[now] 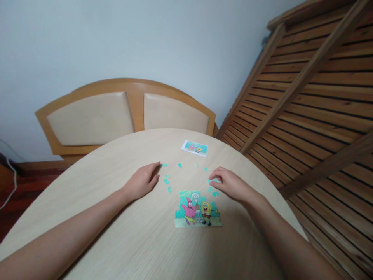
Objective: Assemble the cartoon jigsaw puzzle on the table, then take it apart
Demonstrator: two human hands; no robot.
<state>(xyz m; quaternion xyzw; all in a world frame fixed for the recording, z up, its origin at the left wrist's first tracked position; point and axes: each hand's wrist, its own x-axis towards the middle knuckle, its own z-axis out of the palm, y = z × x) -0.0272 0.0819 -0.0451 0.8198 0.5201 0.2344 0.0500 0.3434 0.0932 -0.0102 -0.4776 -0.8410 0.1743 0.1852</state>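
at centre frame our left hand [142, 181] rests flat and loose-fingered beside scattered teal pieces [166, 181], while our right hand [231, 184] pinches one piece [214, 181] just above the part-built puzzle [197, 209], within easy reach.

On the pale round tabletop [116, 233], a partly built cartoon puzzle [197, 209] lies near. The left hand [142, 181] rests flat beside loose teal pieces [167, 182]; the right hand [231, 185] fingers [217, 178] touch one piece. A reference picture [194, 147] lies far right.
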